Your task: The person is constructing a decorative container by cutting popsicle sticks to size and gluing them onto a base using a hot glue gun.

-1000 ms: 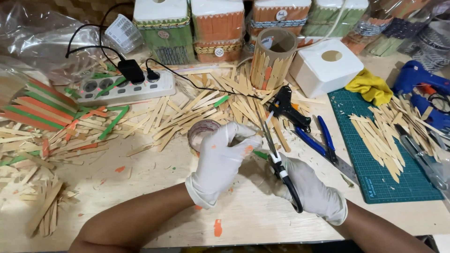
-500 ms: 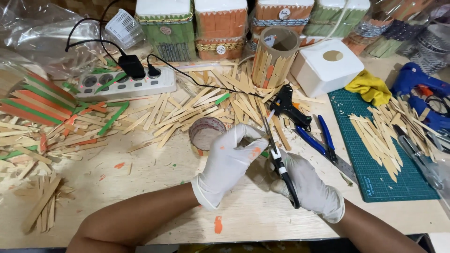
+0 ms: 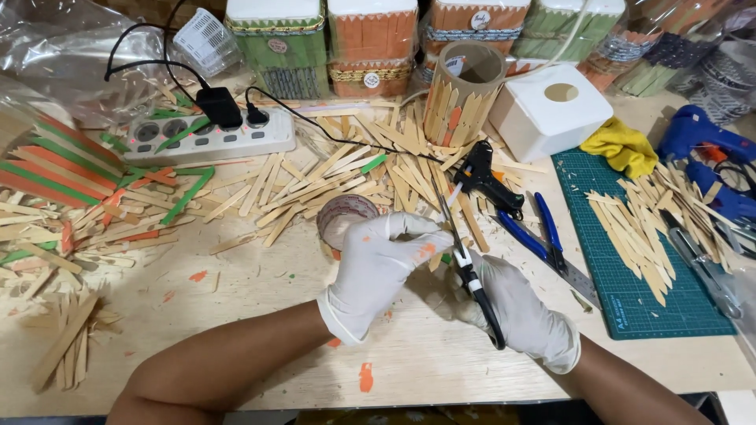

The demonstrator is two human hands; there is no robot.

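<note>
Head view: stick hidden btwn hands (image 3: pixel 441 271)

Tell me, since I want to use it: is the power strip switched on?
On: red lights glow on the power strip, with two plugs in it.

A crumpled clear plastic bag (image 3: pixel 55 47) lies at the bench's far left corner. Small round white labels sit on the stick-clad boxes along the far edge: one on the green box (image 3: pixel 276 46), the orange box (image 3: pixel 372 79), and another orange box (image 3: pixel 480 19).
</note>
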